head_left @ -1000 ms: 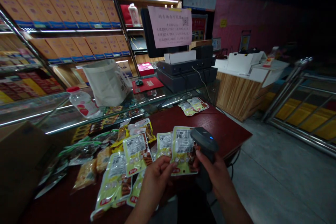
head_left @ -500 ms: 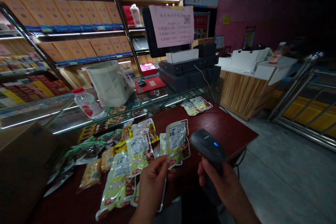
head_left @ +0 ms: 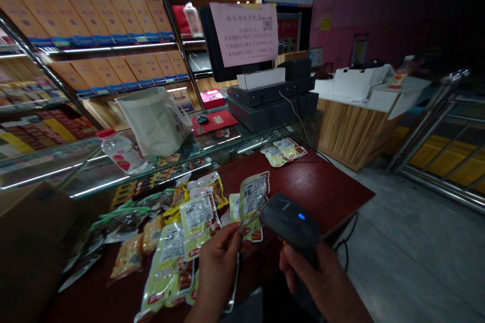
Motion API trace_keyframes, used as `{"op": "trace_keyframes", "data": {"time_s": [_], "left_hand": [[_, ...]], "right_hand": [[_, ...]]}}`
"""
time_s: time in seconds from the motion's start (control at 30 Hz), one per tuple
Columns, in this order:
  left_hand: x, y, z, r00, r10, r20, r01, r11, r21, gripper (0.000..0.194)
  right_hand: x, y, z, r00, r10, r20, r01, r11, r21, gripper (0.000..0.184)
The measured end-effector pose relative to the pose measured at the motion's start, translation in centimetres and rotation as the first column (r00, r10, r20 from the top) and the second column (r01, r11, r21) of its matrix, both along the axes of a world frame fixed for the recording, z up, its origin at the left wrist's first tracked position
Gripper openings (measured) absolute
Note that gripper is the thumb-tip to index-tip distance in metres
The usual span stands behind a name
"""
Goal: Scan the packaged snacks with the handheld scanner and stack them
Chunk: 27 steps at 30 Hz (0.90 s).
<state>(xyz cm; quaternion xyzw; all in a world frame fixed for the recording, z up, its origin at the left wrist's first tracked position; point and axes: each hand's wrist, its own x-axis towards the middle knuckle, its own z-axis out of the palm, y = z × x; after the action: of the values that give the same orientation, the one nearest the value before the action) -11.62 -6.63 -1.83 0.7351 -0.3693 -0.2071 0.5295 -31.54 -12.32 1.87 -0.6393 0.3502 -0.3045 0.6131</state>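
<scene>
Head view: nearest, the right hand (head_left: 320, 272) has its grip closed round the handle of a dark scanner (head_left: 290, 219), its head angled leftward. Left of it, the left hand (head_left: 222, 255) pinches the bottom end of a snack packet (head_left: 254, 194); this grip is the nearer to it. The packet stands raised above the desk (head_left: 318, 179), long axis running up and away from the fingertips, leaning slightly right, just beside the scanner's head; whether they touch, I cannot tell. Beyond lie two flat packets (head_left: 290, 150).

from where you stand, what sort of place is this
Probably a shop's checkout area, judging by the dark grey handheld scanner held near a shiny pale-green packet, and the rows of tall orange-and-blue boxes.
</scene>
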Motion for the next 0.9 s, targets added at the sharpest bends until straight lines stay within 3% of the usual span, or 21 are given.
{"op": "trace_keyframes", "data": {"time_s": [0.27, 0.4, 0.5, 0.6, 0.77, 0.9], "left_hand": [[-0.4, -0.7, 0.8, 1.000, -0.008, 0.004, 0.008, 1.000, 0.010, 0.039], [-0.3, -2.7, 1.9, 0.967, -0.060, -0.249, 0.062, 0.998, 0.000, 0.041], [0.6, -6.7, 3.1, 0.886, -0.106, -0.451, 0.119, 0.993, 0.001, 0.024], [1.6, -12.4, 3.8, 0.790, -0.084, -0.608, 0.105, 0.994, -0.001, 0.003], [2.5, -21.6, 3.1, 0.695, -0.048, -0.718, 0.113, 0.993, 0.043, 0.011], [2.5, -26.5, 2.4, 0.661, -0.007, -0.751, 0.099, 0.992, 0.078, 0.022]], "right_hand": [[0.0, -0.8, -0.5, 1.000, -0.007, 0.023, 0.007, 1.000, -0.004, 0.054], [0.2, -1.6, -1.3, 0.996, -0.071, 0.059, 0.067, 0.996, 0.060, 0.057], [-0.1, -2.4, -2.1, 0.985, -0.137, 0.107, 0.126, 0.986, 0.110, 0.057], [-0.9, -3.3, -2.9, 0.980, -0.164, 0.110, 0.147, 0.978, 0.145, 0.058], [-2.1, -4.3, -3.8, 0.979, -0.178, 0.096, 0.158, 0.970, 0.182, 0.065], [-2.6, -4.6, -4.2, 0.978, -0.206, 0.028, 0.197, 0.961, 0.196, 0.073]]}}
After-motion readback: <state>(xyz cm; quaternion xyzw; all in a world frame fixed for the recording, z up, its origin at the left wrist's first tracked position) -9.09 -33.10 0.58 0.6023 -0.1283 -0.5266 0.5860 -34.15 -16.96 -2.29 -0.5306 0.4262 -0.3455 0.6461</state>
